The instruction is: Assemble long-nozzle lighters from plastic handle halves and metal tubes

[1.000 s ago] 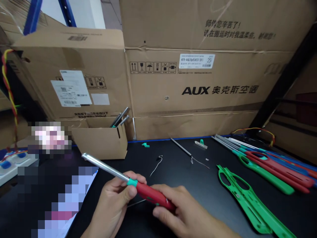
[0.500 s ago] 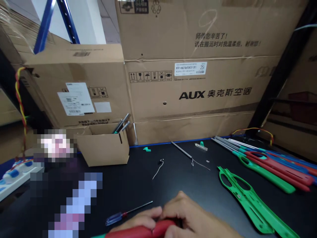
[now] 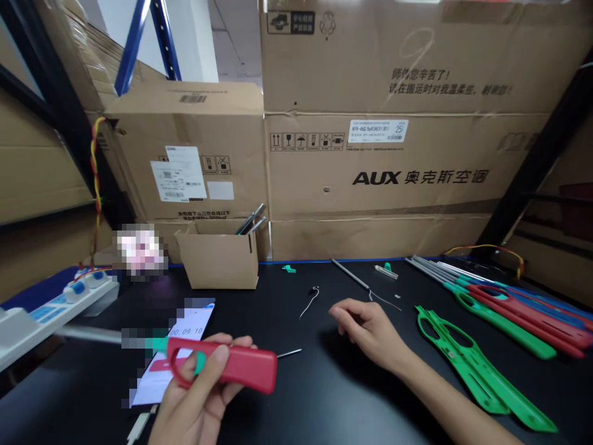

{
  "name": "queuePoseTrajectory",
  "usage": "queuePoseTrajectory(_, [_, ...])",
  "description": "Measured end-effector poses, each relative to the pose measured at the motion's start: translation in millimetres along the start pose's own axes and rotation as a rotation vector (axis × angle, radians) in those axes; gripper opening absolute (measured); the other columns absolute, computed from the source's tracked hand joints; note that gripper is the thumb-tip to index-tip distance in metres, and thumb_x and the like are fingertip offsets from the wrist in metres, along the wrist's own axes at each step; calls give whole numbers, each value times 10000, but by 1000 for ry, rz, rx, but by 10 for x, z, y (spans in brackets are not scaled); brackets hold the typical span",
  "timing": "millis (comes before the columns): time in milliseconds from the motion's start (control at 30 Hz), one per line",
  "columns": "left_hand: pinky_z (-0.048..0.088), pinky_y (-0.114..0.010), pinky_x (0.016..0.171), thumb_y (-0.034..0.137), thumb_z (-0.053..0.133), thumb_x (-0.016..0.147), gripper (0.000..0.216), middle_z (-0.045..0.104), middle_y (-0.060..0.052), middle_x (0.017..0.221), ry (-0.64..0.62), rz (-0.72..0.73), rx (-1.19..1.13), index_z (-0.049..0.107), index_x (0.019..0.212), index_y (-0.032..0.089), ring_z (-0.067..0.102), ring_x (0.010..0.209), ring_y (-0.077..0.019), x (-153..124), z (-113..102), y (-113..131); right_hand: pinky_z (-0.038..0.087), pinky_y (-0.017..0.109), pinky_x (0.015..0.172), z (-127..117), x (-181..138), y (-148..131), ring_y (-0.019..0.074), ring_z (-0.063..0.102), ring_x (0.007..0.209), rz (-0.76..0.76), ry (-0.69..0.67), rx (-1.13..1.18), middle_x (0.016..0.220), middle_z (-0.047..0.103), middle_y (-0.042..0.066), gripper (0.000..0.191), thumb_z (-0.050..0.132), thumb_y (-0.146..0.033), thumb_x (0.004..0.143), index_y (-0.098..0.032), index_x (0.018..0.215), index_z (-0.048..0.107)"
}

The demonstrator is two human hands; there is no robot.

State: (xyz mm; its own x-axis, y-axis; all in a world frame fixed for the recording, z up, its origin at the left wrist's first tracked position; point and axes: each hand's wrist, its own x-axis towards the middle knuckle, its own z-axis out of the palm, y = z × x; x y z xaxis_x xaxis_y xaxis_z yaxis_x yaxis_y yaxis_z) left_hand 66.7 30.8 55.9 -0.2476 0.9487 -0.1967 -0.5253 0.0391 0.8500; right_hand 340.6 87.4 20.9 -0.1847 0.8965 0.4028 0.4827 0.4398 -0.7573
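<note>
My left hand point(image 3: 199, 383) is closed around a red long-necked gas lighter point(image 3: 252, 368), with its index finger at the teal trigger inside the loop. The lighter lies level, its metal tube pointing left above a phone point(image 3: 199, 318). Behind the lighter, a screwdriver point(image 3: 290, 353) shows only its metal blade; the handle is hidden. My right hand point(image 3: 370, 330) hovers above the black table, fingers curled together and nothing seen in them. Nearest to it are a thin bent wire point(image 3: 309, 303) and a grey tube with a wire point(image 3: 351, 275).
Green lighter shell halves point(image 3: 467, 358) lie at the right, beside a row of finished-looking lighters point(image 3: 504, 327). A cardboard box point(image 3: 222, 262) holding metal tubes stands at the back. Small teal parts point(image 3: 290, 269) lie near it. A white power strip point(image 3: 55, 315) sits far left.
The two hands have parted. My left hand has lifted the red lighter up and left; my right hand has let go of it and moved right and forward. The view has shifted leftward.
</note>
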Motion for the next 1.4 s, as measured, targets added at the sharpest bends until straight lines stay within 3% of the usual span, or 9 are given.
queuePoseTrajectory(67, [637,-307,708,306,898,618,377,791,-76,883,-59,5,41,670,882,165,751,889,-253,63,124,-44,449,246,589,48,-48,-79,131,556,595,-93,-75,-13,740,648,12,350,574,-479,924,-185,1079,683])
queuePoseTrajectory(167, [637,-360,702,215,830,706,305,777,-88,949,-102,30,87,608,912,177,728,974,-272,129,374,-168,487,312,782,145,-115,-197,201,624,843,-319,-192,-117,1058,685,98,659,711,-530,803,-210,1352,535])
queuePoseTrajectory(233, [634,-359,678,176,822,710,344,774,-86,962,-134,20,95,577,952,193,729,962,-266,154,536,-253,472,371,845,202,-137,-243,249,618,948,-413,-222,-175,1167,659,163,590,622,-496,884,-188,1372,501])
queuePoseTrajectory(467, [612,-293,674,371,884,635,456,783,-100,965,-419,7,164,688,983,152,747,844,-251,352,642,-344,427,238,617,199,-105,-178,132,537,606,-175,-158,-11,756,653,38,295,414,-392,985,-163,1057,585])
queuePoseTrajectory(700, [550,-190,542,411,895,593,385,776,-37,810,-331,104,241,765,846,152,636,584,-125,441,545,-407,359,172,430,292,-67,-112,86,453,444,38,-369,412,588,564,-8,422,355,-562,935,-172,876,506])
queuePoseTrajectory(900, [520,-188,507,383,907,574,397,752,-32,735,-273,72,174,743,830,127,601,548,-113,394,594,-424,354,185,426,276,-79,-189,88,434,419,99,-408,587,561,570,-7,294,424,-413,869,-150,869,555])
queuePoseTrajectory(1100, [519,-145,537,262,676,832,85,690,39,638,46,196,-100,683,801,183,610,608,-99,555,553,-128,249,201,408,153,-39,-121,82,335,389,99,0,629,457,452,-48,320,458,-372,882,-155,677,572])
queuePoseTrajectory(1233, [511,-129,575,180,480,945,253,600,80,596,187,315,-276,616,732,191,562,576,-58,649,503,155,219,220,421,-44,54,-2,90,273,404,109,444,675,437,360,-73,294,432,-349,866,-200,618,487])
queuePoseTrajectory(1400, [537,-159,654,129,421,991,323,615,116,614,304,425,-348,569,715,207,612,597,-49,671,459,422,193,232,387,-160,115,45,89,239,364,170,626,759,392,325,-80,201,469,-311,774,-215,597,473])
